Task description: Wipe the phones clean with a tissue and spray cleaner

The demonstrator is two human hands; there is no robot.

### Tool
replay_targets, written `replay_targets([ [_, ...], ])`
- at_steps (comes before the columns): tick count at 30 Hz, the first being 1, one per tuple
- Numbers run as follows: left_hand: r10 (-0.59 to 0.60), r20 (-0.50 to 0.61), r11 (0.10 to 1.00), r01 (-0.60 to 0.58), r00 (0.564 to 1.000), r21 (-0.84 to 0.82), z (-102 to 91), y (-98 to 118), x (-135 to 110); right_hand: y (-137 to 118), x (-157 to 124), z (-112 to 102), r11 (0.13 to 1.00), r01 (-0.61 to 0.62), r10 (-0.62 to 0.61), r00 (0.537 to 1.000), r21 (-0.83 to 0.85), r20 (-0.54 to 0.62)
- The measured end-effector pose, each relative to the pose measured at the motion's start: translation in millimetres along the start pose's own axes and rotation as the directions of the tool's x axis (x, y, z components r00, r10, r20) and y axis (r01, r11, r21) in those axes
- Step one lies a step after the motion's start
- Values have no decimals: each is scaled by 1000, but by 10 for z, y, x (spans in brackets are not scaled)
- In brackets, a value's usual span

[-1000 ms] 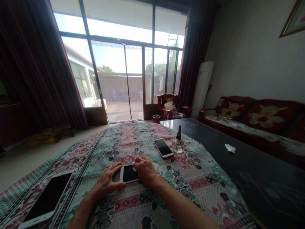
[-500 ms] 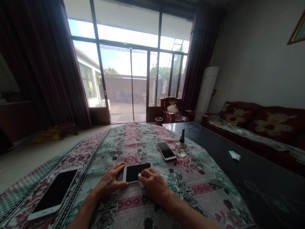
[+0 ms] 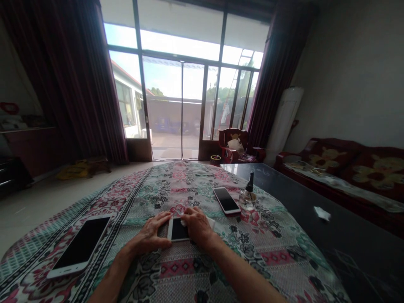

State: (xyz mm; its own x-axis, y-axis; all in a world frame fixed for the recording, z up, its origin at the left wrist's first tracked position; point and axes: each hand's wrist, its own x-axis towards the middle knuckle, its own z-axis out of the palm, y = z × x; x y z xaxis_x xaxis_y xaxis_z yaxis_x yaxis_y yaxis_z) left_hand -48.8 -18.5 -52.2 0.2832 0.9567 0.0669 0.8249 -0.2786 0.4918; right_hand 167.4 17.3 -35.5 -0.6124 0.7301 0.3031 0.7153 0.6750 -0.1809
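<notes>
A white smartphone (image 3: pixel 178 231) with a dark screen lies flat on the patterned tablecloth in front of me. My left hand (image 3: pixel 152 234) grips its left end, fingers at the far corner and thumb at the near one. Bunched in my closed right hand (image 3: pixel 198 228) is a white tissue (image 3: pixel 211 223), pressed on the phone's screen; the hand hides the phone's right part. Beyond the right hand lies a second white phone (image 3: pixel 226 200), beside a clear glass bottle (image 3: pixel 248 200) with a black top. A larger white phone (image 3: pixel 82 244) rests to the left.
The floral tablecloth (image 3: pixel 176 198) covers the table under my arms. At the right a dark glossy tabletop (image 3: pixel 303 227) carries a crumpled white tissue (image 3: pixel 322 213). A red wooden sofa (image 3: pixel 341 158) and a chair (image 3: pixel 235 145) stand farther back, near glass doors (image 3: pixel 176 109).
My right hand with the tissue has moved up the screen toward the phone's far edge. My left hand keeps its hold. The whole view has shifted slightly.
</notes>
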Motion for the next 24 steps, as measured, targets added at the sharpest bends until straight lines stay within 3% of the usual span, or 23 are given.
replay_targets([
  [6,16,-2,1000,-16,1000,-12,23,-68,7,-143,-118,-9,997,79,-79,997,23,3],
  [14,-11,7,1000,11,1000,-23,-73,111,-37,-198,-477,-15,984,174,-176,983,45,49],
  [20,-6,22,999,7,1000,-35,-52,57,-23,-93,-232,-69,994,67,-69,997,85,21],
  [24,-13,28,998,14,1000,-57,-46,26,-18,-119,20,13,997,36,-36,999,68,10],
])
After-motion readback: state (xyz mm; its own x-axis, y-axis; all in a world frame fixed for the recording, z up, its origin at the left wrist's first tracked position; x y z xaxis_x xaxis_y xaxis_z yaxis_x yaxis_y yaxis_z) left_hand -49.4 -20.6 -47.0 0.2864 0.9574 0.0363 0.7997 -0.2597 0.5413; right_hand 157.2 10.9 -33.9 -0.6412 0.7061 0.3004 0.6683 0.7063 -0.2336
